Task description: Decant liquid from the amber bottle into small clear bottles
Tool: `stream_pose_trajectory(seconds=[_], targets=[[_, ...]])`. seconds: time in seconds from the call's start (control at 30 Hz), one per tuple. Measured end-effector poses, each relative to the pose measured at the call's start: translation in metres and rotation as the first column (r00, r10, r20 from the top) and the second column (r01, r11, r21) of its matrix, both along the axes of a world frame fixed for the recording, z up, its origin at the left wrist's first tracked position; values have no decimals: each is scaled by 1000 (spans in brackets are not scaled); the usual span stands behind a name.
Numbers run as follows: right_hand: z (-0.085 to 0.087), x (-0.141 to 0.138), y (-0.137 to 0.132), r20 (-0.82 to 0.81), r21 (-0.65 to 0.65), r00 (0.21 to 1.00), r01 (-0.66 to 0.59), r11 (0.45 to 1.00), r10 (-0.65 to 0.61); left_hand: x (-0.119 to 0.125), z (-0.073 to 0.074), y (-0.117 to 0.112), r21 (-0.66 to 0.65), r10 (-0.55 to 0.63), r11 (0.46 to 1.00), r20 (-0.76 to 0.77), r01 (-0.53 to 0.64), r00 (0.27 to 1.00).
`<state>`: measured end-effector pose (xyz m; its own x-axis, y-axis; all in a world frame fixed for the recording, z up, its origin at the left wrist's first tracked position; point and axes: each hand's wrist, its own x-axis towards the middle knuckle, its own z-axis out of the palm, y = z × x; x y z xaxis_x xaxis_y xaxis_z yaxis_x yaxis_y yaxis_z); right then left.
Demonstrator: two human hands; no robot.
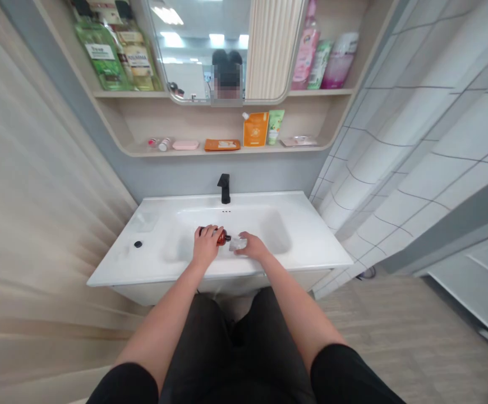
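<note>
Over the white sink basin (275,224), my left hand (205,245) is wrapped round a brown bottle (221,238) with a dark neck. The bottle lies tilted nearly flat, its neck pointing right. Facing it, my right hand (250,246) grips a small clear cup (237,243), its mouth turned toward the bottle's neck. Whether the neck touches the cup's rim I cannot tell, nor whether liquid is flowing. A small black cap (138,244) lies on the counter to the left.
A black faucet (224,188) rises behind the basin. A clear container (145,221) stands on the counter's left. Above, the shelf (176,151) bears an orange pouch (256,129), a green tube (275,127) and a pink case (185,145). A mirror (202,50) hangs higher, with bottles on either side.
</note>
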<state>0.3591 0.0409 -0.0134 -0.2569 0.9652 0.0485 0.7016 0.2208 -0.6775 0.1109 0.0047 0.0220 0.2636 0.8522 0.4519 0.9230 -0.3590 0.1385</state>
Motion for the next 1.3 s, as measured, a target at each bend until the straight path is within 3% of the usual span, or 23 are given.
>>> stream_pose_trajectory(seconds=[1.3], targets=[[0, 0, 0, 8, -3, 1000, 4, 1000, -4, 0, 1, -1, 8, -1, 1000, -12, 2, 1000]])
